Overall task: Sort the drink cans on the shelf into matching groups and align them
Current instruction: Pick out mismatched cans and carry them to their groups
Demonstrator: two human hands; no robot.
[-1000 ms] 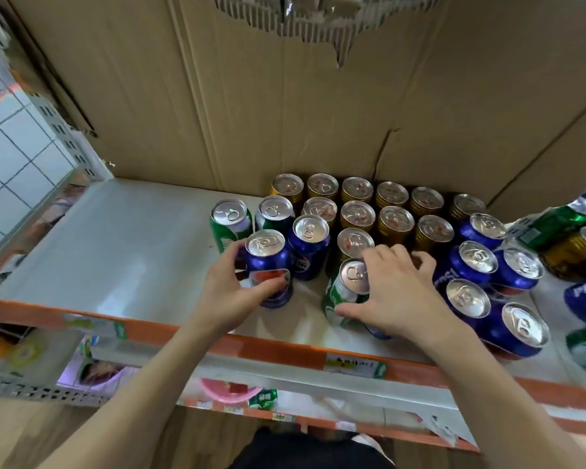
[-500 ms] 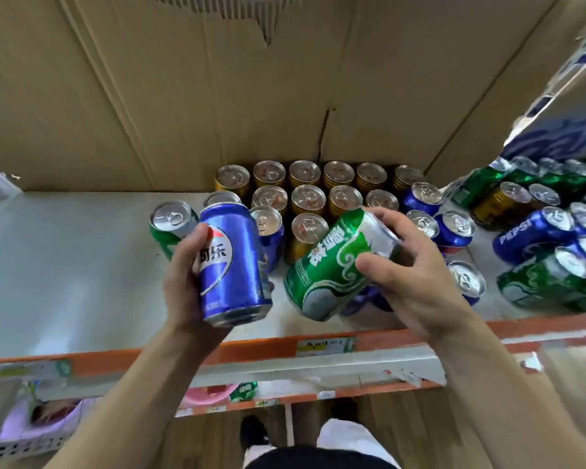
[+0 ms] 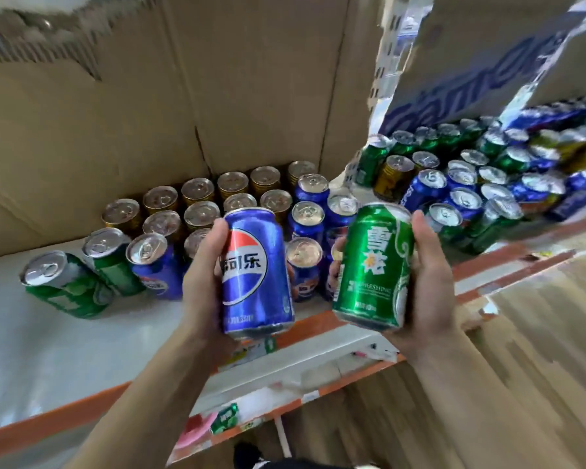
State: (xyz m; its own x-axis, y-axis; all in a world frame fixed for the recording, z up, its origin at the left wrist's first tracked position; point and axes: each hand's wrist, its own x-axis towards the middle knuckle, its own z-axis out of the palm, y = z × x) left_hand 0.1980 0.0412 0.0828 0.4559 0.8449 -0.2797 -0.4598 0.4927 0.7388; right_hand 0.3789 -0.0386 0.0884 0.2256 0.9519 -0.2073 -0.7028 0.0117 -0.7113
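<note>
My left hand (image 3: pixel 200 286) grips a blue cola can (image 3: pixel 256 272) upright, lifted off the shelf. My right hand (image 3: pixel 427 282) grips a green can (image 3: pixel 374 265) beside it, upright and tilted slightly. Behind them on the white shelf (image 3: pixel 48 350) stand rows of gold cans (image 3: pixel 197 191), a column of blue cans (image 3: pixel 307 214), one more blue can (image 3: pixel 153 262) to the left and two green cans (image 3: pixel 65 286) at the far left.
Cardboard sheets (image 3: pixel 183 96) line the back of the shelf. To the right a mixed heap of green, blue and gold cans (image 3: pixel 487 184) covers the shelf. An orange shelf edge (image 3: pixel 318 323) runs along the front, with wooden floor below.
Both hands lifted their cans off the shelf and brought them toward me; the green can has turned from tilted to nearly upright. The view has swung to the right.
</note>
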